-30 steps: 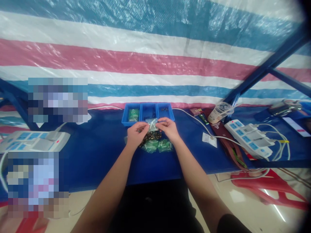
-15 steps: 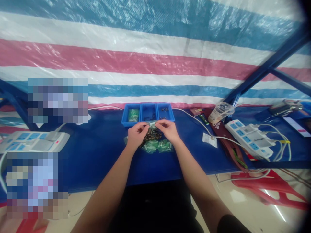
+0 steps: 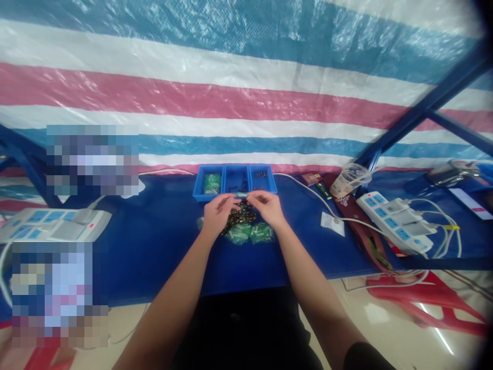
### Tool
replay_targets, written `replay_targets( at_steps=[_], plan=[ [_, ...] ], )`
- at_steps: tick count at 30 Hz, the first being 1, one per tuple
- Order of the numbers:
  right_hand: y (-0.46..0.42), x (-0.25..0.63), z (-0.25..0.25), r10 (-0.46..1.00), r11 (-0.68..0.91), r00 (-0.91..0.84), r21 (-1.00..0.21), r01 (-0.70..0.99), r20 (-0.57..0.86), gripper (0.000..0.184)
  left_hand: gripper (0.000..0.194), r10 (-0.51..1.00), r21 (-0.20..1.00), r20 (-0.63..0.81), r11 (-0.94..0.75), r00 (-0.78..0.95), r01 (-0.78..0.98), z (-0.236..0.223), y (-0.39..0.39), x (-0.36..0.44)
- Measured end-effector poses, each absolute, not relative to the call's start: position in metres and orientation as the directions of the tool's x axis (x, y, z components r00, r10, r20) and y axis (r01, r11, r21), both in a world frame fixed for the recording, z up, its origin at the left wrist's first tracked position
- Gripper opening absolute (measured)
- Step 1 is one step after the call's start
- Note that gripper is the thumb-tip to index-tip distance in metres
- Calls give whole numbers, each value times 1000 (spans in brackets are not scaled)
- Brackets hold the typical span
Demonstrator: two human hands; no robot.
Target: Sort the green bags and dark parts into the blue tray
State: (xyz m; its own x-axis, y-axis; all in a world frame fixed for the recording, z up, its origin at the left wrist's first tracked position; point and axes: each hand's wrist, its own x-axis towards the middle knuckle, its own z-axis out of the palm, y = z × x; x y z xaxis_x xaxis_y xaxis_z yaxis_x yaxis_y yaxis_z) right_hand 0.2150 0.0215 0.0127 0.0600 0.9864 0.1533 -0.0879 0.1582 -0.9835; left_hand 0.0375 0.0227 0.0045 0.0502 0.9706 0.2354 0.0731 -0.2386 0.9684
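My left hand [image 3: 219, 213] and my right hand [image 3: 267, 206] face each other over the middle of the table, fingertips pinched. Between them they hold a small, pale green plastic packet [image 3: 241, 195] by its two ends. Just below the fingers lies a heap of small dark and brassy metal parts [image 3: 243, 215]. Several green-and-clear plastic packets [image 3: 239, 234] lie on the near side of that heap. Beyond my hands stands a blue bin with three compartments [image 3: 195, 191]; green packets [image 3: 212, 182] are in its left compartment and small dark pieces [image 3: 261, 175] in the right one.
Power strips stand on the left [image 3: 100, 226] and right [image 3: 416, 241], with white cables. A plastic cup [image 3: 348, 180], a brown strap-like bag [image 3: 348, 218] and a small white packet [image 3: 333, 224] are to the right. A striped sheet [image 3: 231, 97] hangs behind the blue table [image 3: 162, 246].
The packet between my fingers has tilted and now looks thinner. My left fingers have shifted slightly; both hands otherwise stay in place.
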Motion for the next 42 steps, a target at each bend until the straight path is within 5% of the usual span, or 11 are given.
replay_targets(
  at_steps=[4, 15, 20, 25, 33, 37, 42],
  plan=[
    [20, 212, 12, 977, 213, 18, -975, -55, 212, 22, 28, 972, 972, 235, -235, 0, -15, 4, 26, 37],
    [18, 214, 16, 981, 193, 39, -980, -50, 191, 21, 33, 966, 966, 250, -244, -67, 88, 1, 25, 35],
    [18, 210, 16, 984, 171, 78, -979, -112, 163, 30, 44, 968, 967, 242, -236, -58, 98, 3, 26, 36],
    [20, 212, 15, 992, 126, 41, -983, -135, 121, 45, 28, 964, 949, 265, -253, -37, 189, 0, 28, 34],
    [19, 212, 12, 975, 194, 107, -981, 26, 196, 23, 23, 960, 945, 270, -249, -78, 211, 1, 25, 33],
    [19, 212, 13, 986, 160, 49, -984, -79, 157, 27, 25, 965, 961, 263, -262, 7, 87, 5, 23, 34],
    [17, 213, 18, 987, 157, 29, -984, -87, 155, 29, 24, 952, 942, 306, -298, -31, 154, 6, 22, 32]
  ],
)
